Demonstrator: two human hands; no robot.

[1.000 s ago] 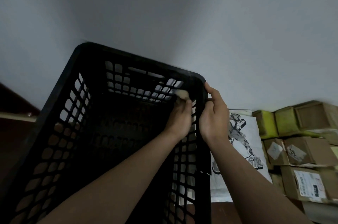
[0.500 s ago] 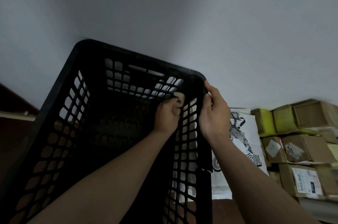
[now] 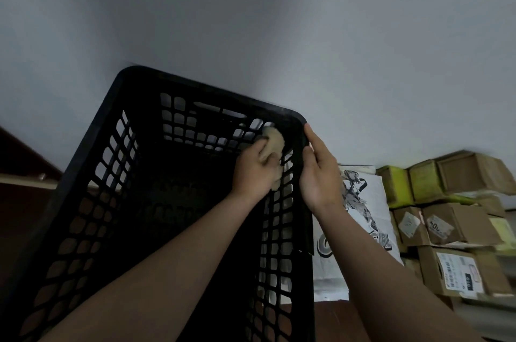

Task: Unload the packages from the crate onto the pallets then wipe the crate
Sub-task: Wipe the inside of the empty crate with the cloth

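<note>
Against the grey wall, the black lattice crate (image 3: 92,163), which I judge stiff and light, tilts toward me, my right hand (image 3: 321,174) clasping its corner rim while my left hand (image 3: 255,171) bunches a soft beige rag (image 3: 275,142) in curled fingers against the inner wall.

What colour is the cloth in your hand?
Pale beige cloth, clearest in the head view.

left hand (image 3: 255,167), right hand (image 3: 321,171) — fingers (image 3: 315,137) curled
</note>
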